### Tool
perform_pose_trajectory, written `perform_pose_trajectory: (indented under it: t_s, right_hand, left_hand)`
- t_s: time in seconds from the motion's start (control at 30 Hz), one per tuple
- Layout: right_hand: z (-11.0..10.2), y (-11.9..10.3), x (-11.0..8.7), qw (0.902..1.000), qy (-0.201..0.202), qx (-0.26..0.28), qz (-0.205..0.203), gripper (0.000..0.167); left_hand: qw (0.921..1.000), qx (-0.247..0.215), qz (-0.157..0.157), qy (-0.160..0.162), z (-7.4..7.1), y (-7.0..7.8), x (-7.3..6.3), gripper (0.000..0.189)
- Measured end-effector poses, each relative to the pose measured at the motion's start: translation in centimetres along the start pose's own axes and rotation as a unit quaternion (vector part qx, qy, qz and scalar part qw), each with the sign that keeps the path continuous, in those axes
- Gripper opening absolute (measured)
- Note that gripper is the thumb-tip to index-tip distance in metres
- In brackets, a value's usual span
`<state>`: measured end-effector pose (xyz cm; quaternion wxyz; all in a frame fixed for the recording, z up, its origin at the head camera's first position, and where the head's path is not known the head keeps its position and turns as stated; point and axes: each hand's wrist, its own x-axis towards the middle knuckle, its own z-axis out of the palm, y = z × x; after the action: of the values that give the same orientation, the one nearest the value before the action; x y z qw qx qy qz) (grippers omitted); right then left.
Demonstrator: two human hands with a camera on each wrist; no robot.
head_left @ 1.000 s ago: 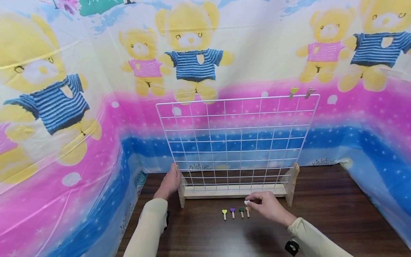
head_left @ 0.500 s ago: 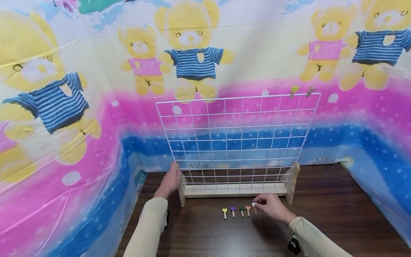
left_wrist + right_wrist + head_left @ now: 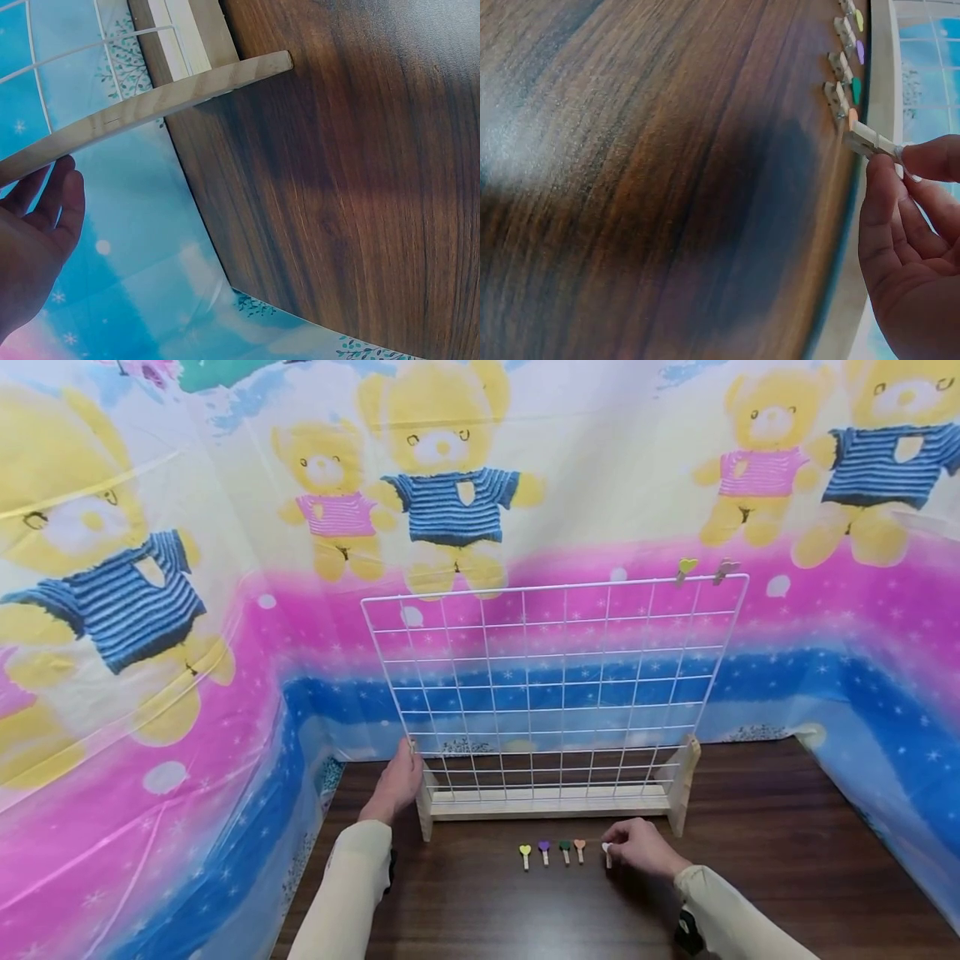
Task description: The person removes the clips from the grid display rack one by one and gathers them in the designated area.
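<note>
In the head view, my right hand point(image 3: 643, 847) pinches a small wooden clothespin with a white heart point(image 3: 607, 853), low over the table. The right wrist view shows this clothespin point(image 3: 874, 140) between thumb and fingertips. To its left lie mini clothespins with a yellow heart point(image 3: 526, 857), a purple heart point(image 3: 543, 852), a green heart point(image 3: 566, 852) and an orange heart point(image 3: 580, 850). My left hand point(image 3: 397, 783) rests its fingers against the left wooden leg point(image 3: 424, 806) of the white wire grid rack point(image 3: 555, 683); in the left wrist view, fingertips touch the leg's outer side point(image 3: 150, 107).
A yellow-heart clothespin point(image 3: 686, 568) and a brownish one point(image 3: 725, 570) are clipped at the grid's top right. The rack stands on a dark wooden table point(image 3: 480, 902). Behind and beside it hangs a bear-print cloth point(image 3: 600, 485).
My right hand has moved rightward and slightly down with the white-heart clothespin, away from the orange one, which now shows fully. My left hand has stayed at the rack's leg.
</note>
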<state>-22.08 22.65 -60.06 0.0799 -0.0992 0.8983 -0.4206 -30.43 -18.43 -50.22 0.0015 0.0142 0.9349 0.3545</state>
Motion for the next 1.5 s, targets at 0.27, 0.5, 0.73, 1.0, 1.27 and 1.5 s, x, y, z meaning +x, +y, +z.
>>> perform_pose_trajectory:
  t_s: [0.27, 0.5, 0.73, 1.0, 1.27, 1.5]
  right_hand:
    - [0.6, 0.9, 0.8, 0.9999, -0.010, 0.007, 0.012, 0.014]
    - [1.1, 1.8, 1.4, 0.9996, -0.009, 0.011, -0.025, 0.010]
    - [1.4, 2.0, 1.7, 0.9993, -0.010, 0.005, -0.035, 0.006]
    - [1.7, 2.2, 1.8, 0.9991, -0.011, 0.013, -0.040, 0.005]
    - [1.9, 1.9, 2.4, 0.9996, -0.009, -0.006, -0.024, 0.006]
    - [2.1, 1.9, 2.6, 0.9991, -0.013, -0.034, -0.022, 0.007]
  left_hand:
    - [1.0000, 0.001, 0.005, 0.004, -0.1, -0.1, 0.0, 0.019]
    - [1.0000, -0.004, 0.001, -0.004, -0.1, 0.0, 0.0, 0.023]
    - [1.0000, -0.001, 0.002, -0.004, -0.1, 0.0, 0.0, 0.017]
    - [1.0000, -0.003, 0.006, 0.001, -0.1, 0.0, 0.0, 0.019]
    - [0.9999, -0.012, 0.005, 0.001, -0.3, 0.1, 0.1, 0.019]
    - [1.0000, -0.007, 0.000, 0.001, -0.1, 0.1, -0.1, 0.021]
